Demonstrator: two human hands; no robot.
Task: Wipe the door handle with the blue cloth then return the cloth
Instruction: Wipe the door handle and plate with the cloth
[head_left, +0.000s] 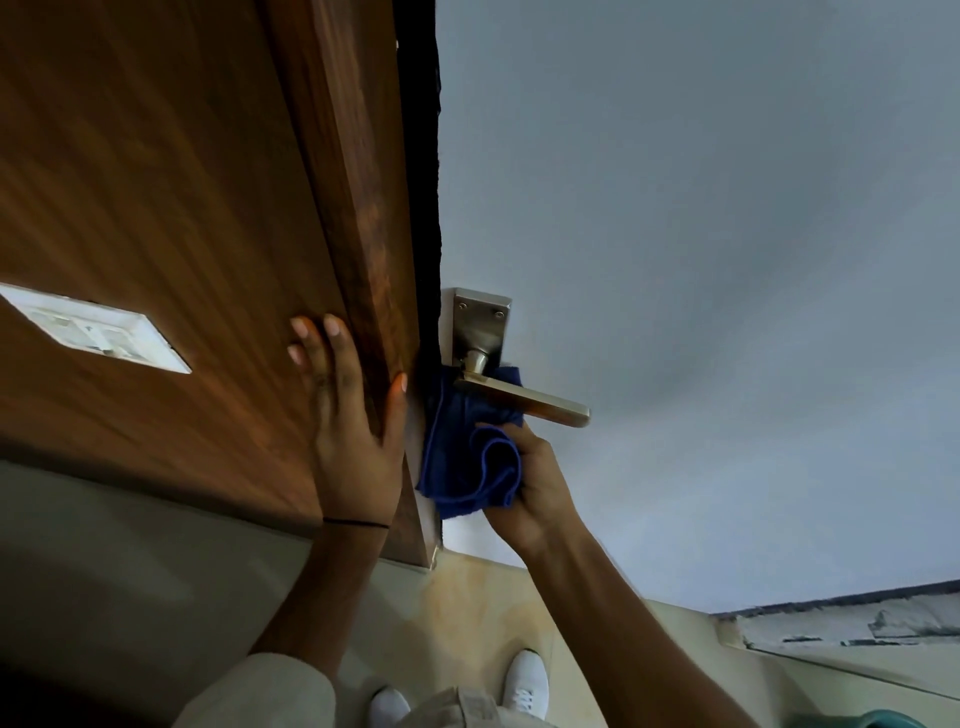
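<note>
A brass lever door handle (540, 402) on a metal backplate (480, 325) juts from the pale grey door (701, 260). The bunched blue cloth (470, 452) is pressed under and behind the lever near its pivot. My right hand (535, 483) grips the cloth from below, fingers curled into its folds. My left hand (353, 415) lies flat with fingers spread on the brown wooden door frame (208, 234), thumb hooked over its edge beside the cloth. A thin black band circles my left wrist.
A white switch plate (98, 330) is set in the wood panel at the left. Below are a beige tiled floor (483, 613) and my white shoes (525, 683). A teal rim (862, 719) shows at the bottom right corner.
</note>
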